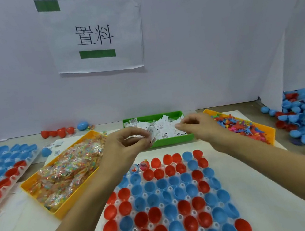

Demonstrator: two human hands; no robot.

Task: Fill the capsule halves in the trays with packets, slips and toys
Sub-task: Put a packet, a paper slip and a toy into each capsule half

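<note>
**Both hands over the slip tray**

The left hand (129, 141) pinches a white slip (151, 133) above the green tray (171, 141) of slips. The right hand (195, 126) hovers beside it with fingers curled; whether it holds a slip is unclear. Nearer on the desk (260, 198), the clear tray (167, 202) holds red and blue capsule halves. Yellow trays flank the green one: packets (66, 169) left, toys (239, 125) right.

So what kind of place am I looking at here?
Probably a toy-capsule packing station: a tray of red and blue capsule halves, bins of packets, paper slips and toys, and a posted work sign.
</note>
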